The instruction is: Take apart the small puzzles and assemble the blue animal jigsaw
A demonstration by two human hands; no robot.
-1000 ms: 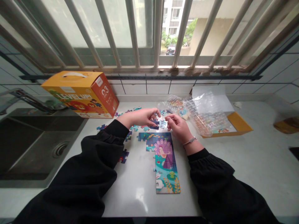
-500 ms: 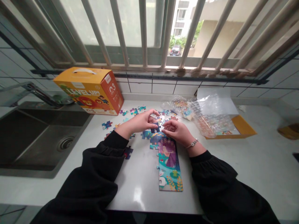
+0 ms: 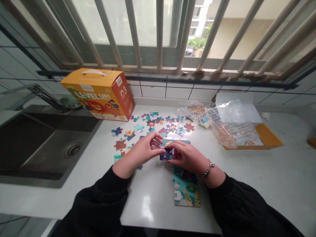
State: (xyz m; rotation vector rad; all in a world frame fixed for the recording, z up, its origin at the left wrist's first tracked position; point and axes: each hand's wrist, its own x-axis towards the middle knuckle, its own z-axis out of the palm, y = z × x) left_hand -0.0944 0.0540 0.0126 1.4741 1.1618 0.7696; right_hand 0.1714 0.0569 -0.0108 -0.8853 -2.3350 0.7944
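Note:
A dark blue puzzle piece (image 3: 165,154) is pinched in my right hand (image 3: 186,157), above the left edge of the partly joined puzzle (image 3: 186,192). My left hand (image 3: 148,148) is beside it, thumb tip close to the piece and fingers curled apart, with nothing seen held. The joined part runs toward the counter's front edge and shows a rabbit and orange plants; my right hand hides its middle. Loose pieces lie behind and left of my hands, among them a brown one (image 3: 120,144) and a pale teal one (image 3: 139,127).
At the back left stands an orange box (image 3: 98,93) with a handle, beside the sink (image 3: 55,144). Plastic bags with pieces (image 3: 197,113) lie at the back right, partly over an open box (image 3: 268,136). Barred window behind.
The dark piece has passed from my left hand to my right hand. Both hands are nearer the front of the puzzle, and the view has shifted, uncovering more loose pieces behind.

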